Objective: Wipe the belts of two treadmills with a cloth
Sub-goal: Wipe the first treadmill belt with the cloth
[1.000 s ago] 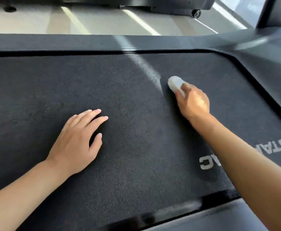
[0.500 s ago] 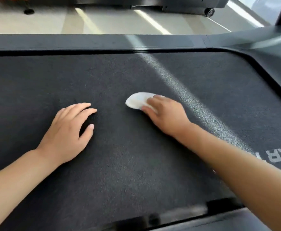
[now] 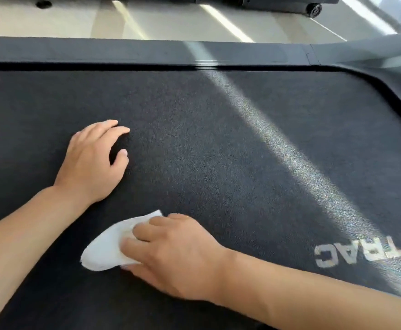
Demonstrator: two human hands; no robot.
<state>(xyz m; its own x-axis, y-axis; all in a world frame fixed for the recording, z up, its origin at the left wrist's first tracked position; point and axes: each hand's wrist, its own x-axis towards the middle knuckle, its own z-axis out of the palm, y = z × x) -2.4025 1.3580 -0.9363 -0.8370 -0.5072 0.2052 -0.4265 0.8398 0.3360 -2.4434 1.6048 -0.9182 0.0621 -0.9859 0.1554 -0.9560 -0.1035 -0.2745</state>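
A black textured treadmill belt [image 3: 206, 151] fills most of the view. My right hand [image 3: 171, 253] presses a small white cloth [image 3: 109, 246] onto the near part of the belt, fingers curled over the cloth's right side and thumb at its lower edge. My left hand [image 3: 92, 163] rests palm down on the belt to the left, fingers relaxed and holding nothing. The cloth lies just below and right of my left wrist.
White lettering [image 3: 366, 253] is printed on the belt at the right. A dark side rail [image 3: 123, 52] runs along the far edge, curving into a grey frame [image 3: 385, 53] at the right. Beyond lie a pale floor [image 3: 75, 20] and another machine's base with a wheel [image 3: 313, 9].
My right hand has swept the cloth from the far right of the belt leftwards and towards me, ending below my left hand. My left hand has stayed resting on the belt.
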